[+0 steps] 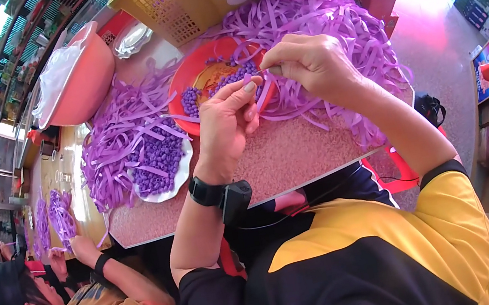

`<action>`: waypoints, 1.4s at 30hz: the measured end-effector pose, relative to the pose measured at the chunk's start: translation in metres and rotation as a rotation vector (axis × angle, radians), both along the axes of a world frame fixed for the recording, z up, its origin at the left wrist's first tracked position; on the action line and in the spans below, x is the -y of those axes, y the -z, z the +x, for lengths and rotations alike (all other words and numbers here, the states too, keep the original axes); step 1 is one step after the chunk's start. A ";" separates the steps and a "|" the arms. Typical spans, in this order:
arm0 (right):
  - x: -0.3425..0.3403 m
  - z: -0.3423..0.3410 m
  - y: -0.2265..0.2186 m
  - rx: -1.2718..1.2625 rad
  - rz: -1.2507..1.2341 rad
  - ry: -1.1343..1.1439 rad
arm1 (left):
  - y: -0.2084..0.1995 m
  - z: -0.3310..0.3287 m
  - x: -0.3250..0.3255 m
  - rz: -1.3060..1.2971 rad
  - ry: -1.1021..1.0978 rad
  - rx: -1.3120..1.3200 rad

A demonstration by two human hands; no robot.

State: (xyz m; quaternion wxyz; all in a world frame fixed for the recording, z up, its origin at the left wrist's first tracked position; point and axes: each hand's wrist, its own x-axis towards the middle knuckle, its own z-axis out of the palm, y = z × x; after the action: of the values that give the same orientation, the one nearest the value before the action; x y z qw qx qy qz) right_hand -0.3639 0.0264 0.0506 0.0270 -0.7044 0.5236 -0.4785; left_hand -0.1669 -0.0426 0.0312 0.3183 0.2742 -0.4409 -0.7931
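The left grip [226,113] pinches a purple ribbon [247,79] between thumb and fingers; just beside it, the right grip [314,63] has thumb and forefinger pressed together, on something too small to make out. Under and just beyond both grips sits a red bowl [175,102] of purple beads [226,80]. Left of the left grip, a white dish [183,179] holds more beads, a ribbon heap [104,134] beside it on the counter [285,165]. Another heap [360,30] spreads beyond the right grip; farther off stands a yellow basket [169,10].
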 end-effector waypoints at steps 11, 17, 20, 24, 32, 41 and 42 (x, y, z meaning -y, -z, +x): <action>0.012 0.003 0.012 -0.095 -0.060 -0.079 | 0.004 0.005 -0.005 -0.017 -0.047 0.054; 0.013 0.005 0.014 -0.099 -0.067 -0.122 | 0.005 0.008 -0.006 -0.052 -0.038 0.066; 0.013 0.005 0.014 -0.105 -0.068 -0.128 | 0.004 0.009 -0.008 -0.074 -0.048 0.103; 0.014 0.005 0.014 -0.122 -0.052 -0.136 | 0.000 0.007 -0.014 -0.106 -0.093 0.134; 0.013 0.000 0.017 -0.212 -0.017 -0.079 | 0.001 0.006 -0.016 -0.121 -0.104 0.168; 0.006 0.002 0.018 -0.297 -0.024 -0.090 | 0.011 0.007 -0.013 -0.195 -0.244 0.179; 0.006 0.002 0.017 -0.288 -0.018 -0.044 | 0.011 0.008 -0.012 -0.169 -0.261 0.175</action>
State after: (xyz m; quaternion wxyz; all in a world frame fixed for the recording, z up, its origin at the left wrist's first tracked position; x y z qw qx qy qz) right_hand -0.3616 0.0200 0.0334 -0.0440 -0.7772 0.5024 -0.3764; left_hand -0.1592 -0.0303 0.0199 0.4010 0.3694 -0.4928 -0.6782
